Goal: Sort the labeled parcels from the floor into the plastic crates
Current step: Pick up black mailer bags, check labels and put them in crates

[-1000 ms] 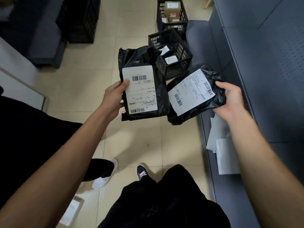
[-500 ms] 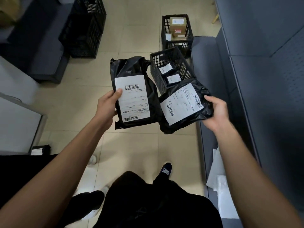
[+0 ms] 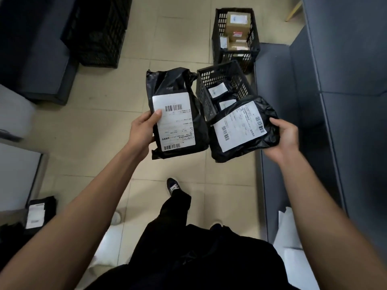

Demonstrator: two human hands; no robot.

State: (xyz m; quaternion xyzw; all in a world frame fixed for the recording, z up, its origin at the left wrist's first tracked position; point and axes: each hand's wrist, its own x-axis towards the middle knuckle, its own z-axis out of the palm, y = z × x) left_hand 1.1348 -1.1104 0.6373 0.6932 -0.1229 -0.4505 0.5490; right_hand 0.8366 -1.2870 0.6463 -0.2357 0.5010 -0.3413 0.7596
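Holding one black parcel [image 3: 178, 114] in the left hand [image 3: 143, 130] and another parcel [image 3: 243, 126] in the right hand [image 3: 285, 141], each hand pinches a bag edge above the nearer crate [image 3: 209, 80]. Soft, light, slippery plastic probably; gripping the bulk beats pinching loose film.

Both held parcels [image 3: 178, 114] [image 3: 243, 126] are glossy black with white barcode-striped labels. The crates [image 3: 222, 80] are black lattice; upper-right boxes [image 3: 237, 21] are tan, the floor [image 3: 100, 114] beige tile.
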